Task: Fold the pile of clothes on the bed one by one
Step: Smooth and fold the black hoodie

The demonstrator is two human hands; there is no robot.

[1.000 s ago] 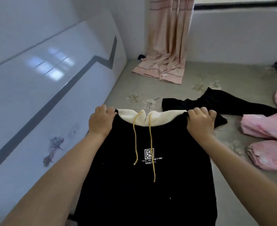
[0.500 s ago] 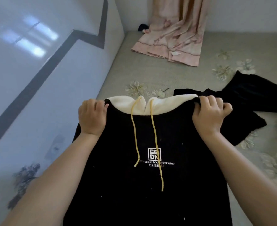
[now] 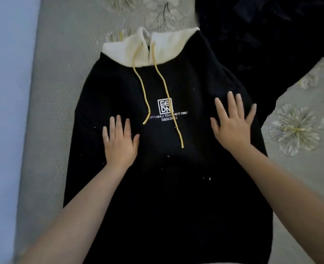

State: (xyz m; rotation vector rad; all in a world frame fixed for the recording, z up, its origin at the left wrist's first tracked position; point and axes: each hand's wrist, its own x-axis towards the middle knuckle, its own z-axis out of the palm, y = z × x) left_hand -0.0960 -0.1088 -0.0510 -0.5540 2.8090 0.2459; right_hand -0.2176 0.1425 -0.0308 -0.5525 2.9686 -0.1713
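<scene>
A black hoodie (image 3: 165, 183) with a cream hood, two yellow drawstrings and a white chest logo lies flat, front up, on the grey flowered bed (image 3: 66, 77). My left hand (image 3: 119, 141) rests flat on the chest, left of the logo, fingers straight. My right hand (image 3: 231, 124) presses flat on the right side of the chest, fingers spread. Neither hand grips any cloth. The hoodie's sleeves are not visible.
Another black garment (image 3: 267, 42) lies bunched at the upper right, touching the hoodie's right shoulder. A pale glossy panel (image 3: 3, 111) runs along the bed's left edge. Bare flowered sheet (image 3: 298, 130) shows to the right of the hoodie.
Both hands have let go of the hoodie's shoulders and moved down onto its chest, now lying flat. The hoodie rests spread on the bed, and my view has tilted down.
</scene>
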